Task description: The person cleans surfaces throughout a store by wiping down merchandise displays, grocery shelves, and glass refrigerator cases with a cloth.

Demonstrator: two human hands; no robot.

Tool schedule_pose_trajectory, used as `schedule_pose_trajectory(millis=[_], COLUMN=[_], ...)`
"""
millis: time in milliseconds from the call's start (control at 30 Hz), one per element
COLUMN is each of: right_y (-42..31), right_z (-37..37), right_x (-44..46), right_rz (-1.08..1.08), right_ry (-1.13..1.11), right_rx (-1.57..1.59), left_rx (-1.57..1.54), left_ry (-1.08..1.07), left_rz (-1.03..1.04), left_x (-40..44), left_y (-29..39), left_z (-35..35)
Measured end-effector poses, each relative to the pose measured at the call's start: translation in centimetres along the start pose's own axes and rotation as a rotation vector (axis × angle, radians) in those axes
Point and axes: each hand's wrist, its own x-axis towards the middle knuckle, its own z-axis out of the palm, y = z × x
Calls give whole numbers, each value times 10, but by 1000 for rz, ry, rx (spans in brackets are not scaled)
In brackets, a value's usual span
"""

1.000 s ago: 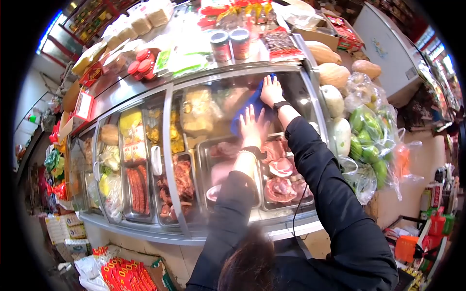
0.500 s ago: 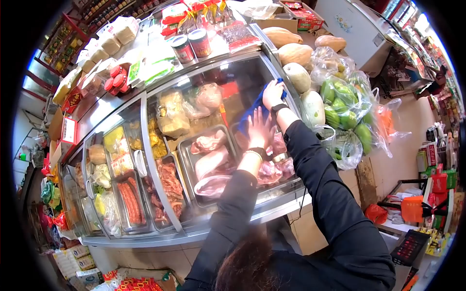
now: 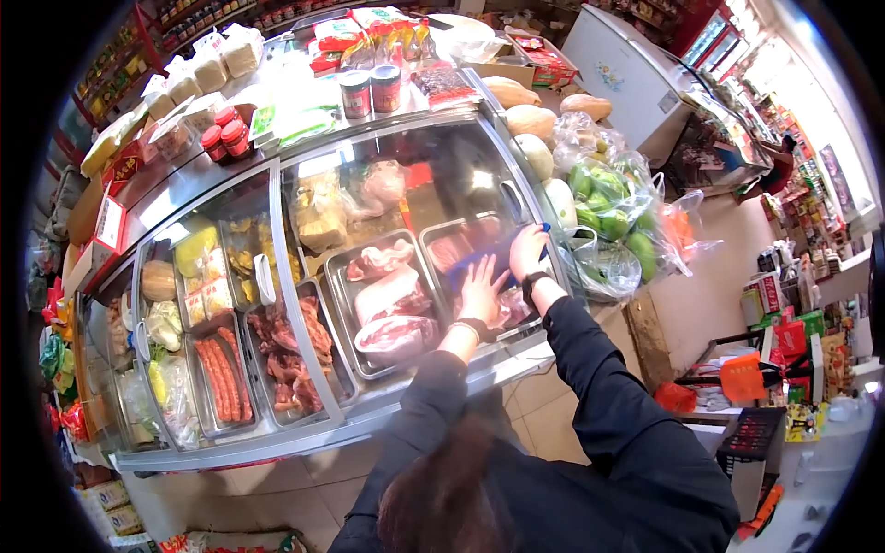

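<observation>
A glass-topped display case (image 3: 406,152) stands in front of me, with trays of meat beneath its panes. Near its right edge, my right hand (image 3: 528,251) is closed on a blue cloth (image 3: 487,258) that lies against the glass. My left hand (image 3: 482,295) rests flat beside the cloth, fingers spread, over the front part of the same pane. Under that pane are a metal tray of pork pieces (image 3: 392,295) and, partly hidden by my hands and the cloth, another meat tray (image 3: 452,247).
Two dark jars (image 3: 385,89), red-lidded jars (image 3: 234,138) and packets stand along the case's back ledge. To the right are pale gourds (image 3: 530,120) and bagged green vegetables (image 3: 604,198). Sausages (image 3: 221,378) lie under the left panes. A white chest freezer (image 3: 627,78) stands behind.
My right hand and the blue cloth have slid down the glass toward me, from the upper right edge. My left hand stays spread on the pane, slightly nearer me. The view has also shifted.
</observation>
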Motion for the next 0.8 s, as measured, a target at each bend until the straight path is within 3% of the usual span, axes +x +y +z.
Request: schedule_pose_trajectory(millis=[67,233,333,533,633,667,733,800], right_y=[-13,-22,-41,-42,-39,-34,-14,9], right_z=[26,27,20,-25,-16,-14,-14,-18], right_x=[-21,-91,-127,-198,-217,-228,-242,-251], right_rz=[-5,49,112,-26,-97,20,-18,-20], right_ry=[-54,-178,-258,-316,-170,-110,-123,-364], right_rx=[33,-11,12,160,410,760,1060,1325], left_rx=[-18,-93,-87,-198,-213,-215,-210,-239], left_ry=[69,3,-158,-156,-27,-14,4,-95], left_rz=[54,119,146,140,144,135,104,36], left_x=[-11,-68,-104,-156,-166,-165,-162,-156], left_y=[-3,0,-9,-26,-23,-21,-18,-14], left_z=[35,33,26,27,29,30,34,36])
